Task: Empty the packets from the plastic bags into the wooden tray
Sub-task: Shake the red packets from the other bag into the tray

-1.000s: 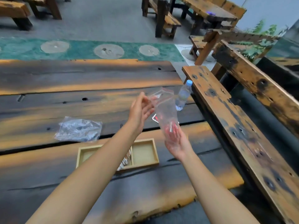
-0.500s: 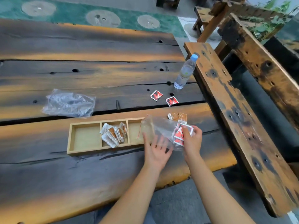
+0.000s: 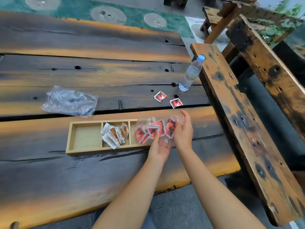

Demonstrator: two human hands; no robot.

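Observation:
A clear plastic bag [image 3: 148, 128] full of red packets lies over the right compartment of the wooden tray [image 3: 85, 151]. My left hand [image 3: 159, 146] holds the bag from below, palm up. My right hand [image 3: 183, 129] grips the bag's right end from above. The tray's middle compartment holds white and brown packets [image 3: 115, 133]; its left compartment holds nothing. Two red packets [image 3: 168, 99] lie loose on the table beyond the tray. A crumpled clear plastic bag [image 3: 70, 101] lies to the tray's far left.
A water bottle [image 3: 191, 74] stands near the table's right edge. A wooden bench [image 3: 247, 121] runs along the right side. The dark plank table [image 3: 99, 66] stretches away to the far edge.
The bag has tipped lower over the tray's right compartment and the red packets have spread along it. My left hand has turned palm up under the bag.

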